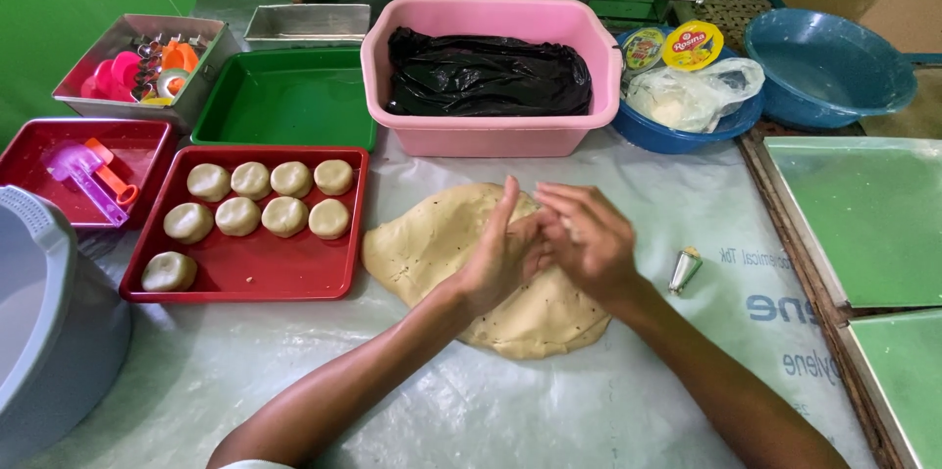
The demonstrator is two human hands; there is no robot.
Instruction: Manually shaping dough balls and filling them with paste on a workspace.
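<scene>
A large flat slab of beige dough (432, 238) lies on the plastic-covered table (471, 400). Above its middle my left hand (500, 253) and my right hand (589, 238) are pressed together, palms facing, around a small piece of dough that is almost hidden between them. To the left a red tray (250, 278) holds several round flattened dough balls (285, 216) in rows.
A pink tub (491, 130) with a black plastic bag stands behind the dough. A green tray (285, 101), a metal box of cutters (142, 72) and a red tray with a purple tool (83, 175) are at left. Blue bowls (834, 72), a metal piping tip (684, 270) and green boards (863, 214) are at right.
</scene>
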